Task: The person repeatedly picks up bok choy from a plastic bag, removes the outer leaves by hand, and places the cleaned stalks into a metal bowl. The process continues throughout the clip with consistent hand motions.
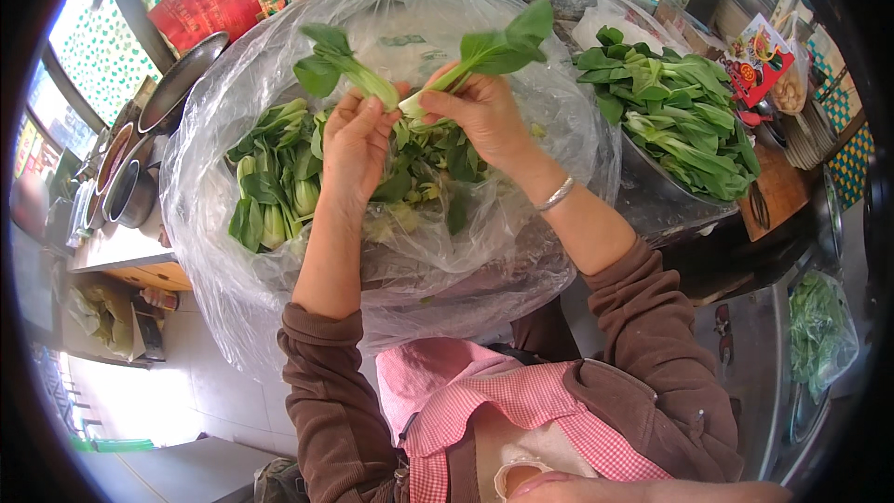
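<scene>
My left hand (360, 136) grips a small head of bok choy (349, 66) near its pale base, leaves pointing up and left. My right hand (478, 112) holds a bok choy stalk (475, 59) with a broad leaf pointing up and right. The two pale ends meet or nearly meet between my fingers. Beneath my hands lies a large clear plastic bag (216, 293), spread out. Whole bok choy heads (279, 188) are bunched at its left; loose leaves and yellowed bits (419, 181) lie in the middle, partly hidden by my hands.
A metal basin heaped with bok choy leaves (677, 126) stands at the right, beside a wooden board (782, 188). Pans and a metal pot (133, 195) crowd the left counter. A red package (206, 3) leans at the back left. Bagged greens (821, 328) are at the far right.
</scene>
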The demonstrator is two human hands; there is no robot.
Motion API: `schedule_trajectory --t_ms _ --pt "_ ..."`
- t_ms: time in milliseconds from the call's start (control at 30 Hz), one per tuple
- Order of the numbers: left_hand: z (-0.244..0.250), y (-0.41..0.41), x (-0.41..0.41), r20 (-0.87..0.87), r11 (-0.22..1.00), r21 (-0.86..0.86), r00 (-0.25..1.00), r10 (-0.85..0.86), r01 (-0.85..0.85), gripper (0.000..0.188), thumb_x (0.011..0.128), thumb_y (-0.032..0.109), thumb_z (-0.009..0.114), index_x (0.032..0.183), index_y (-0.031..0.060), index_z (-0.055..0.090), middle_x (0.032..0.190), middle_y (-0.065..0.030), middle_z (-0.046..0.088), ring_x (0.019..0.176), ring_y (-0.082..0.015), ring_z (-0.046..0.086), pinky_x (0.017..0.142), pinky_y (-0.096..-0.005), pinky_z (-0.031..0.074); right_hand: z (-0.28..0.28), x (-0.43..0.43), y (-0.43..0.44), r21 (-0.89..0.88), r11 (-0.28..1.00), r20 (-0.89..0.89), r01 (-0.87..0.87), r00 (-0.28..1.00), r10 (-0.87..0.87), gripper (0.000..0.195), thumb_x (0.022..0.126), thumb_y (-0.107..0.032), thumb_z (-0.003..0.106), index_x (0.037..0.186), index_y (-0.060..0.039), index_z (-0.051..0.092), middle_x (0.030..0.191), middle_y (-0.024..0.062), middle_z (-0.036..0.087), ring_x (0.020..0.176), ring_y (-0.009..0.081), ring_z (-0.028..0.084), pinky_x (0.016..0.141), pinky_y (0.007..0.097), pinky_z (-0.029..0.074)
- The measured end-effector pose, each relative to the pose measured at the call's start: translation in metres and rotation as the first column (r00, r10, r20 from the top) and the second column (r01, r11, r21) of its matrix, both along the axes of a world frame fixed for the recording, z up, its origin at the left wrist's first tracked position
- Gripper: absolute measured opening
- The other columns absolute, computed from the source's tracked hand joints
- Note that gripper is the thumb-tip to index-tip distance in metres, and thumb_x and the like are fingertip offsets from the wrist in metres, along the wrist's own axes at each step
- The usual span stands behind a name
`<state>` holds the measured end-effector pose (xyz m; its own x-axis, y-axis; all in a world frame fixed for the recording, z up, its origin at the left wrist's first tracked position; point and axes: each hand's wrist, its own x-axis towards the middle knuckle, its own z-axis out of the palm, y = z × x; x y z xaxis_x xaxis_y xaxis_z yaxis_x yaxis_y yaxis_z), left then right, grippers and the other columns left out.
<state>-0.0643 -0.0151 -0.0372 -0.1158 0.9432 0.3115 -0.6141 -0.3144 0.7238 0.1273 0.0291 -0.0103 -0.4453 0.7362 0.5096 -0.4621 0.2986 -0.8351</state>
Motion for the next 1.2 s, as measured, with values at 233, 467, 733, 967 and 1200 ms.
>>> schedule_trajectory --t_ms 233,467,733,967,1200 --pt "0.01 -0.004 0.003 0.032 0.998 0.05 0.999 -0.036 0.034 0.031 0.104 0.005 0.054 0.134 -0.0042 0.055 0.13 -0.0195 0.066 0.109 -0.0218 0.068 0.099 -0.035 0.054 0.005 0.011 0.004 0.002 1.0 0.145 0.005 0.989 -0.005 0.019 0.098 -0.016 0.069 0.111 -0.0031 0.069 0.094 0.0014 0.068 0.084 0.0108 0.067 0.069 0.0257 0.054" --pt "0.008 -0.006 0.004 -0.405 0.996 0.087 0.913 0.042 -0.007 0.031 0.102 0.007 0.058 0.132 0.0001 0.059 0.113 -0.0084 0.07 0.1 -0.0158 0.067 0.09 -0.0324 0.055 0.005 0.004 -0.001 -0.094 0.996 0.222 -0.003 0.975 0.024 0.029 0.099 -0.02 0.065 0.12 -0.0012 0.07 0.089 0.0019 0.071 0.071 0.0068 0.061 0.06 0.0238 0.048" --pt "0.005 -0.005 0.006 -0.405 0.995 0.047 0.909 0.101 -0.09 0.022 0.1 0.013 0.065 0.117 -0.0004 0.067 0.107 -0.0054 0.071 0.096 -0.0126 0.067 0.086 -0.0294 0.056 0.006 0.009 0.002 0.095 0.995 0.329 0.019 0.943 -0.05 0.02 0.098 -0.021 0.071 0.111 -0.0049 0.069 0.082 -0.0046 0.065 0.065 0.0022 0.057 0.052 0.0208 0.043" --pt "0.001 -0.005 0.005 -0.435 0.997 0.061 0.898 0.067 -0.045 0.022 0.096 0.01 0.07 0.115 -0.0008 0.068 0.109 -0.0062 0.072 0.096 -0.0132 0.067 0.09 -0.0309 0.055 0.011 0.007 -0.004 0.128 0.991 0.331 0.047 0.94 -0.087 0.018 0.095 -0.019 0.075 0.098 -0.0058 0.064 0.079 -0.0042 0.064 0.062 0.0026 0.057 0.049 0.0207 0.043" --pt "0.003 -0.004 0.003 -0.3 0.994 0.076 0.952 -0.055 0.081 0.018 0.099 0.008 0.064 0.115 0.0006 0.065 0.114 -0.0095 0.071 0.102 -0.0154 0.067 0.095 -0.0333 0.054 0.004 0.005 -0.003 0.095 0.992 0.222 0.085 0.969 -0.105 0.019 0.097 -0.021 0.072 0.102 -0.0049 0.063 0.081 -0.0005 0.065 0.065 0.0046 0.06 0.052 0.0211 0.047"
